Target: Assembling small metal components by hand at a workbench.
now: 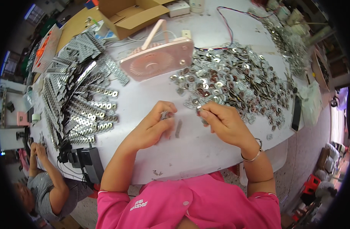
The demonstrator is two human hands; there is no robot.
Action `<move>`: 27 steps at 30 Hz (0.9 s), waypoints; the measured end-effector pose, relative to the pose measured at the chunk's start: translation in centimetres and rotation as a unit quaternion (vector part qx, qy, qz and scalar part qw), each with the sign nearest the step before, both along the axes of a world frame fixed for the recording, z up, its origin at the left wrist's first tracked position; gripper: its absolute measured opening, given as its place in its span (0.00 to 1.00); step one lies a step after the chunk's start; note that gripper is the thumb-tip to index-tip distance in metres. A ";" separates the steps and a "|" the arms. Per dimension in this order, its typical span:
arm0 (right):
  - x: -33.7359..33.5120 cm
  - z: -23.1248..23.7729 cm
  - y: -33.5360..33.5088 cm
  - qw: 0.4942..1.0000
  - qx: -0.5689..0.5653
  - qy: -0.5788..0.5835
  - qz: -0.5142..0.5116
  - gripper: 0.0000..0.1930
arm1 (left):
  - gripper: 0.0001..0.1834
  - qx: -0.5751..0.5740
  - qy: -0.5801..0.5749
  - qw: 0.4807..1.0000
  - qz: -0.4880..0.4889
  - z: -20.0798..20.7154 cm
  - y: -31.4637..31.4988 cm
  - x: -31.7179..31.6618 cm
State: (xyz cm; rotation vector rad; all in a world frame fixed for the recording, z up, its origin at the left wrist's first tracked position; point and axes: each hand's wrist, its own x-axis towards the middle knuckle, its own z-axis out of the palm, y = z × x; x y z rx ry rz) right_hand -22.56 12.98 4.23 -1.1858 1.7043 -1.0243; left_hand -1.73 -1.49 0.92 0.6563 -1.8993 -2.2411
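Over the middle of the white table [156, 164], my left hand [152, 126] is closed around a few small silvery metal pieces [166, 115], partly hidden by the fingers. My right hand [226, 124] pinches a small metal piece with a shiny round part [199, 110], at the near left edge of a large loose pile of similar metal pieces [236, 80]. The two hands are apart. Between them a thin grey strip [178, 128] lies on the tabletop, beside my left fingers.
Stacked strips of round metal parts [83, 110] cover the left side. A pink fan [156, 61] stands behind my hands, an open cardboard box [131, 17] farther back. Black power adapters [91, 164] sit at the near left edge, a phone [296, 113] at the right. Another person [52, 187] works at left.
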 end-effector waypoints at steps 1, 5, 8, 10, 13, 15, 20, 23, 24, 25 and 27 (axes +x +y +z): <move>0.5 0.0 -1.1 0.998 -0.048 0.034 0.013 0.10 | 0.11 -0.009 -0.008 1.000 0.000 0.2 0.1 -0.1; 1.8 -0.8 -3.9 0.991 -0.113 0.029 0.062 0.10 | 0.12 -0.061 -0.103 0.993 -0.009 3.0 -0.1 -0.6; 2.5 -1.5 -4.2 0.992 -0.117 0.006 0.055 0.10 | 0.14 -0.147 -0.135 0.980 0.006 3.0 0.4 0.0; 2.5 -1.8 -3.9 0.994 -0.106 0.002 0.021 0.10 | 0.16 -0.208 -0.092 0.974 0.021 1.9 0.4 0.6; 2.2 -1.1 -3.4 0.998 -0.052 -0.032 0.019 0.11 | 0.18 -0.281 -0.023 0.958 0.045 0.9 0.0 1.0; 2.3 -1.4 -3.3 0.998 -0.030 -0.045 0.026 0.12 | 0.17 -0.318 -0.035 0.945 0.067 1.0 0.2 0.8; 2.2 -1.7 -3.4 0.996 -0.009 -0.077 0.044 0.12 | 0.13 -0.345 -0.067 0.935 0.054 2.3 0.5 0.8; 2.0 -1.9 -3.3 0.997 -0.024 -0.034 0.071 0.11 | 0.12 -0.309 -0.035 0.948 0.065 1.5 0.4 1.1; 1.9 -2.5 -3.2 0.996 -0.035 -0.012 0.085 0.11 | 0.11 -0.300 -0.019 0.951 0.067 1.1 0.3 1.3; 1.9 -2.7 -3.2 0.994 -0.047 0.011 0.100 0.10 | 0.11 -0.274 -0.041 0.958 0.068 1.3 0.3 1.5; 1.9 -1.9 -3.3 0.991 -0.044 0.030 0.121 0.10 | 0.10 -0.220 -0.086 0.969 0.070 1.7 0.1 1.9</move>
